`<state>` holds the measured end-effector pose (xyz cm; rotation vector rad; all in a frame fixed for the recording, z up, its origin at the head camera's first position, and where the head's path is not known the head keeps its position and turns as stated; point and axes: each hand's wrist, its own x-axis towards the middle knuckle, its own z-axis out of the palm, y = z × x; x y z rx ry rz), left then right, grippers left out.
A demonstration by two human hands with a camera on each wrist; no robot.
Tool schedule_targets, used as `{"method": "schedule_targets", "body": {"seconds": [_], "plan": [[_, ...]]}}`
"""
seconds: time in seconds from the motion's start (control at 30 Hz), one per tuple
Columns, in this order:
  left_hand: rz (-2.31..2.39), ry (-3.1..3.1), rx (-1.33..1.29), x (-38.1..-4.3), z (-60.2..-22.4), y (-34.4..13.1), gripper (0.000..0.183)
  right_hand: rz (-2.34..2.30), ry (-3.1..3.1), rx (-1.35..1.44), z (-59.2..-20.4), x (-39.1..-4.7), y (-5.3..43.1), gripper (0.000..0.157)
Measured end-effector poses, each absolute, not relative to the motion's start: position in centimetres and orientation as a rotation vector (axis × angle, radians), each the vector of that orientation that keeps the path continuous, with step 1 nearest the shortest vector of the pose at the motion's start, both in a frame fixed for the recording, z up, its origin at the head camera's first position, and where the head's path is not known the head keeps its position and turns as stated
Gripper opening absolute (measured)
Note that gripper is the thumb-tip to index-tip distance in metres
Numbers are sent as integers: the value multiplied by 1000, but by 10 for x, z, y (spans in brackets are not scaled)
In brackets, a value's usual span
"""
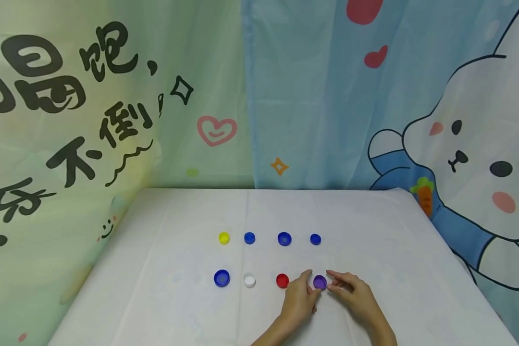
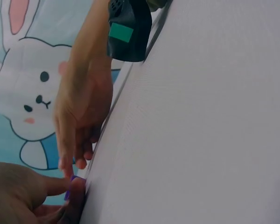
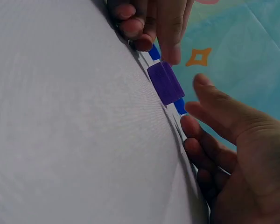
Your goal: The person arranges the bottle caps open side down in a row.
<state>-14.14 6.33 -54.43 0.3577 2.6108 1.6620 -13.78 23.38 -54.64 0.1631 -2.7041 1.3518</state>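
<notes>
A purple bottle cap (image 1: pixel 320 282) lies open side up at the right end of the front row on the white table; the right wrist view gives its ribbed side (image 3: pixel 166 84). My left hand (image 1: pixel 299 299) is just left of it, thumb tip at its lower left edge and index finger stretched forward. On the other side is my right hand (image 1: pixel 355 294), thumb and index finger spread toward the cap with a small gap. In the left wrist view, fingers of my left hand (image 2: pixel 18 193) partly hide the cap. A red cap (image 1: pixel 282 280) sits immediately left of my left hand.
Left along the front row are a white cap (image 1: pixel 249 280) and a large blue cap (image 1: pixel 222 278). Behind them stand a yellow cap (image 1: pixel 224 238) and three blue caps, one of them (image 1: pixel 284 239) larger. A printed curtain (image 1: pixel 285 96) hangs behind the white table (image 1: pixel 173 307).
</notes>
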Motion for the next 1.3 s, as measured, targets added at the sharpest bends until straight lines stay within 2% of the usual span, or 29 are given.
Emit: {"method": "schedule_targets", "body": {"seconds": [0.33,0.77,1.17,1.3], "plan": [[1532,2733,422,-142,-547,66,29,1216,-2651,343,-555,-138,234,37],[1679,2625,409,-143,-539,63,27,1173,-2610,366,-546,-141,232,31],[1954,2632,819,-145,-494,35,27,1166,-2468,426,-482,-137,211,31],[2054,2607,842,-142,-479,21,27,1182,-2425,479,-459,-135,197,32]]}}
